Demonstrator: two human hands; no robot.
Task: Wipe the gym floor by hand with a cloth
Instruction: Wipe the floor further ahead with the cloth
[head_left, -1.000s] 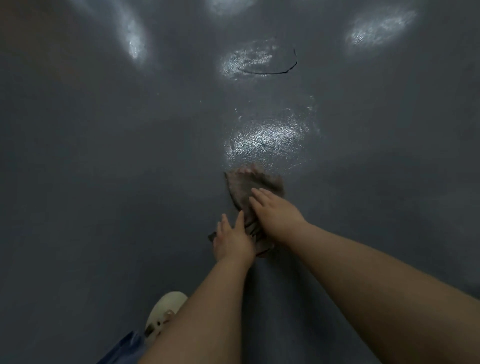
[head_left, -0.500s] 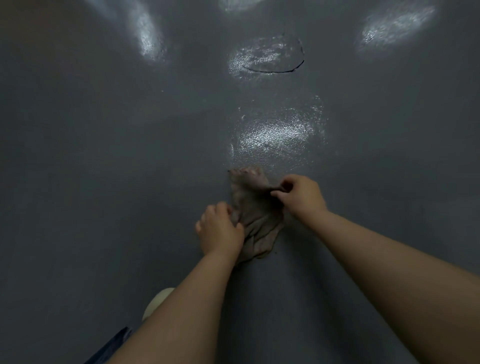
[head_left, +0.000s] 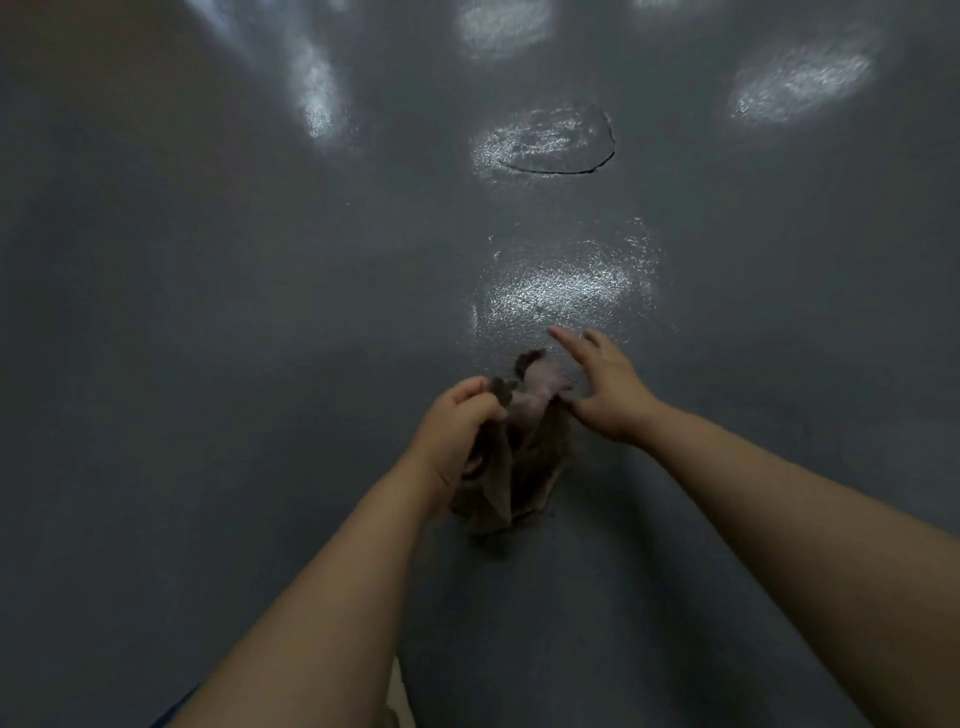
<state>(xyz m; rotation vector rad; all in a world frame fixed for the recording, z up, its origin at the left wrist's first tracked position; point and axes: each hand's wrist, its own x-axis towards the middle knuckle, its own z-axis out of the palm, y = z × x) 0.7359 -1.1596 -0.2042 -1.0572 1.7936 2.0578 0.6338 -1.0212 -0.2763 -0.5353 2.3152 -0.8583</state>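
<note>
I'm gripping the cloth (head_left: 511, 462) in my left hand (head_left: 452, 431), fingers curled round a bunched upper edge, lifting that side while the rest is draping down and touching the gym floor (head_left: 208, 312) just in front of me. My right hand (head_left: 605, 387) is hovering at the cloth's right side, fingers spread and straight, grasping nothing; whether the heel of the palm is touching fabric I can't tell, blurred. The cloth is brownish, crumpled, folding limply on itself, so I'm judging it soft, light, likely damp and a bit clingy. No stiffness, it won't hold a shape. Best hold, I think: pinching two opposite edges to spread it, then pressing flat with a palm on the middle. The floor is dark grey with a sheen; a glossy patch (head_left: 561, 288) is sitting just beyond my fingers, probably wet. A thin dark curved line (head_left: 566, 169) is lying farther out. Wiping looks paused; I'm judging this as rearranging the cloth.
</note>
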